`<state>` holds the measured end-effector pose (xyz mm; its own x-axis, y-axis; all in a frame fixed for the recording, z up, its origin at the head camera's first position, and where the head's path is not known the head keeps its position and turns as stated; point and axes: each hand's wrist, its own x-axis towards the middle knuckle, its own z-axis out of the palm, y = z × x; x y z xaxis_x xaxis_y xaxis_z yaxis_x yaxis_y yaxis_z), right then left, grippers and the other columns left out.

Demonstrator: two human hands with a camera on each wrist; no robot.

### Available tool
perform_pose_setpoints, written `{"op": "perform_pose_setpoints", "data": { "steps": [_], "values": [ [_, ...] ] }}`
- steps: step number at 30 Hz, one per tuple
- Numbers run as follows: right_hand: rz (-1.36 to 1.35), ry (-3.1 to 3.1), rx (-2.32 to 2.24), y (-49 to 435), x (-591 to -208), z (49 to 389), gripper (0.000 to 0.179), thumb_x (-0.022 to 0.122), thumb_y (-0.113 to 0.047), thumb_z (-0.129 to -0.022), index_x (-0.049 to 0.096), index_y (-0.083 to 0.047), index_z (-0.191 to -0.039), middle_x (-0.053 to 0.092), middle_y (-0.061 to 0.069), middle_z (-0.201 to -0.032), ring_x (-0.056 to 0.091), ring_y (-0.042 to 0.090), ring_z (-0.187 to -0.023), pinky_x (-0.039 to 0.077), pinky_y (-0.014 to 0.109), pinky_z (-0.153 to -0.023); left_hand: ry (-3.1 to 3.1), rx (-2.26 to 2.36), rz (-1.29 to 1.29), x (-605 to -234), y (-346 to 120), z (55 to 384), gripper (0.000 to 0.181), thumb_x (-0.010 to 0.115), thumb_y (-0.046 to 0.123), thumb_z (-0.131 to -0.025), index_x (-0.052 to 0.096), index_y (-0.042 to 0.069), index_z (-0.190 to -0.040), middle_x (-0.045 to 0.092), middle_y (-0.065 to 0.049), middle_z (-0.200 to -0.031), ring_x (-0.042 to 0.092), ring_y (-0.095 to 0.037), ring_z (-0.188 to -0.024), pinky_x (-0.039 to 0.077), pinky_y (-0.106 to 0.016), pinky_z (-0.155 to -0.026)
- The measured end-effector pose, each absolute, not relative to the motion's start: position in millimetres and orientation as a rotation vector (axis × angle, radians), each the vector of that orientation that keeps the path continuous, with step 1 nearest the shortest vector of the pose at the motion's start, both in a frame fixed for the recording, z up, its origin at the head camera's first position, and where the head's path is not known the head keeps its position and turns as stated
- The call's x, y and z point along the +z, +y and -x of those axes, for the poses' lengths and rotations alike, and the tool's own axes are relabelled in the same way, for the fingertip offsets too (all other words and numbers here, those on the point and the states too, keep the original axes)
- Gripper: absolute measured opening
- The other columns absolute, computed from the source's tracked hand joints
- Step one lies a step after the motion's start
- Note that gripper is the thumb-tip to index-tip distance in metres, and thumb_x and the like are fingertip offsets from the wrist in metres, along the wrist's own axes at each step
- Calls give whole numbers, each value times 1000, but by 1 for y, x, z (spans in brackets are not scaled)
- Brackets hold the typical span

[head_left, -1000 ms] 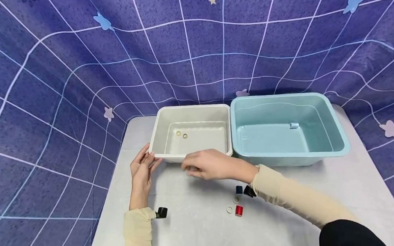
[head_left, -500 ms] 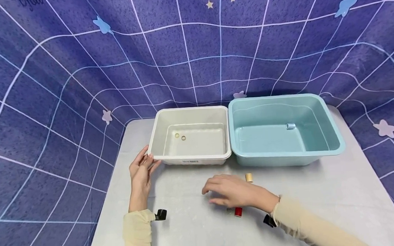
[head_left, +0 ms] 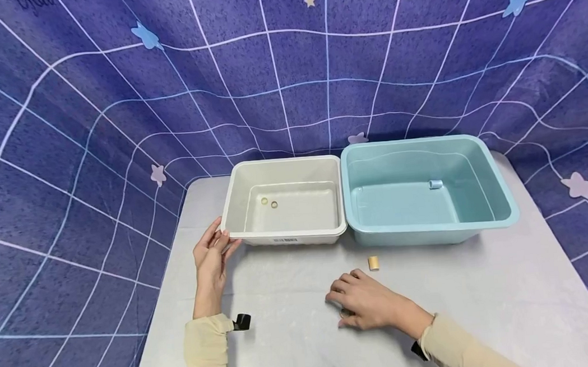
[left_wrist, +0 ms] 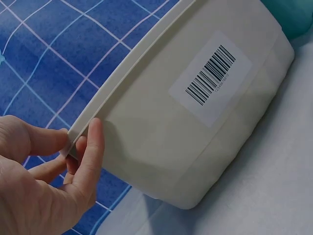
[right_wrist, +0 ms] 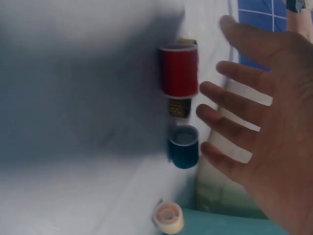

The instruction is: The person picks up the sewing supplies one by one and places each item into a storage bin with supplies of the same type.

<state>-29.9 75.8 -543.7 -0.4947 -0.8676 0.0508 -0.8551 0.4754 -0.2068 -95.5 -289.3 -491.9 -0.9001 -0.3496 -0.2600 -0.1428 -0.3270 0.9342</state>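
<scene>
I see the left hand pinching the near left corner of the white bin. The right hand, fingers spread and holding nothing, is beside the red spool and blue spool, nearer than the teal bin.

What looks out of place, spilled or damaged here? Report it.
Nothing stands out. No spill or damage shows; the white bin and teal tub stand side by side, two rings in the bin, a light-blue spool in the tub.
</scene>
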Motion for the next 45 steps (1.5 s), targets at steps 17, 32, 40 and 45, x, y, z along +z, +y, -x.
{"op": "perform_pose_setpoints", "data": {
  "steps": [17, 32, 40, 45],
  "values": [
    [1617, 2698, -302, 82, -560, 25, 14, 74, -34, -97, 70, -25, -107, 66, -9, -100, 59, 14, -97, 49, 37, -89, -1693, -2413, -634, -493, -289, 98, 56, 58, -3, -103, 46, 7, -157, 59, -6, -109, 72, -12, -82, 63, -27, -86],
    [1572, 2737, -430, 82, -559, 27, 12, 72, -32, -98, 71, -25, -108, 71, -11, -103, 63, 11, -100, 50, 36, -95, -1631, -2471, -651, -492, -293, 97, 55, 56, -4, -104, 47, 8, -156, 60, -8, -111, 73, -13, -81, 64, -28, -85],
    [1574, 2770, -547, 78, -555, 32, 15, 72, -27, -97, 71, -26, -111, 67, -11, -106, 62, 11, -100, 50, 35, -95, -1669, -2448, -618, -491, -293, 96, 56, 56, -3, -104, 44, 6, -158, 61, -6, -110, 72, -10, -82, 64, -27, -86],
    [1596, 2770, -704, 74, -545, 38, 16, 72, -22, -96, 71, -24, -112, 64, -9, -109, 61, 10, -98, 51, 34, -92, -1658, -2469, -620, -493, -292, 97, 56, 56, -3, -104, 45, 7, -158, 61, -4, -108, 73, -11, -82, 64, -27, -86]
  ]
}}
